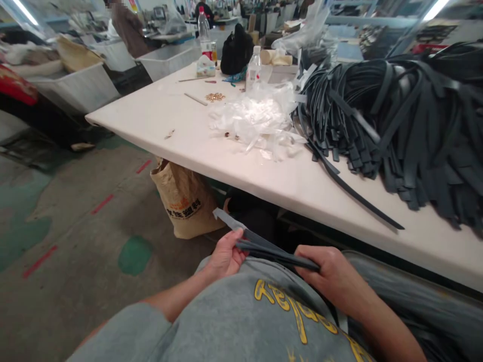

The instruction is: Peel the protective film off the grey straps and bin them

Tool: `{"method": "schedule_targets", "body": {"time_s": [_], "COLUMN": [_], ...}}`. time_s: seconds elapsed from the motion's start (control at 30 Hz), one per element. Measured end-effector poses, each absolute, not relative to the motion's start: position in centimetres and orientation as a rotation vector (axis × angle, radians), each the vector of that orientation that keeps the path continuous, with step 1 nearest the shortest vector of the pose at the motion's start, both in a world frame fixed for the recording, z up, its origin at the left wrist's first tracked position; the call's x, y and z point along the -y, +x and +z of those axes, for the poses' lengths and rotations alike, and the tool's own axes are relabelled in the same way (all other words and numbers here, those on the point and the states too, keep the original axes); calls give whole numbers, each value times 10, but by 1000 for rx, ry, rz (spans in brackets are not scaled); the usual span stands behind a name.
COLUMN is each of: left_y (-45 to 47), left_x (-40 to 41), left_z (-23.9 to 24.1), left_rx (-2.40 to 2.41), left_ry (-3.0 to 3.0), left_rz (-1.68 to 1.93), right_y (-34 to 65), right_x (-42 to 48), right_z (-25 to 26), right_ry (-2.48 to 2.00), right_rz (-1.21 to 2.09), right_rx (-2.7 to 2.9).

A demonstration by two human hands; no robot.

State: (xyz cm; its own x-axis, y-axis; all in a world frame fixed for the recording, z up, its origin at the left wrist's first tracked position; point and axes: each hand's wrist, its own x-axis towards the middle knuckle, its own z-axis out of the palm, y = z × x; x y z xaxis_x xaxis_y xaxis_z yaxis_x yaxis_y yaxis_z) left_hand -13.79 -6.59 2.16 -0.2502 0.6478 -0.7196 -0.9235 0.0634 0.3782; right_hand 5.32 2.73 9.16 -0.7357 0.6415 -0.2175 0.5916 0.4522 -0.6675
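Between my hands, close to my body and below the table edge, runs a small bundle of dark strips (277,253). My left hand (227,254) pinches its left end, thumb on top. A pale grey tape-like piece (228,219) sticks out past that thumb, up and to the left. Wrapped round the strips farther right is my right hand (326,274), its fingertips hidden underneath. On the table's right side lies a large heap of similar dark strips (377,115). One long strip (362,198) trails from it toward the front edge.
The white table (151,120) carries crumpled clear plastic (260,115), small gold-coloured pieces (215,96), a clear bottle (253,68) and a black bag (237,50). Under its edge stands a tan sack (184,201). White bins (79,88) and a person (128,27) are at back left.
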Motion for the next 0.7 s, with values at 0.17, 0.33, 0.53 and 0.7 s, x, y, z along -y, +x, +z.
{"method": "schedule_targets", "body": {"time_s": [0.17, 0.33, 0.53, 0.7], "left_y": [-133, -144, -137, -148], "left_x": [55, 51, 47, 41], "left_z": [16, 12, 13, 14], "left_rx": [-969, -996, -948, -977], "left_ry": [-303, -280, -180, -202], "left_rz": [1429, 1539, 1397, 1550], "right_y": [17, 24, 12, 19], "right_x": [-35, -35, -38, -42], "right_z": [69, 65, 66, 63], "right_ry": [-1146, -1274, -1204, -1225], "right_rz": [1232, 1710, 1360, 1664], "right_rx": [2565, 2343, 2513, 2384]}}
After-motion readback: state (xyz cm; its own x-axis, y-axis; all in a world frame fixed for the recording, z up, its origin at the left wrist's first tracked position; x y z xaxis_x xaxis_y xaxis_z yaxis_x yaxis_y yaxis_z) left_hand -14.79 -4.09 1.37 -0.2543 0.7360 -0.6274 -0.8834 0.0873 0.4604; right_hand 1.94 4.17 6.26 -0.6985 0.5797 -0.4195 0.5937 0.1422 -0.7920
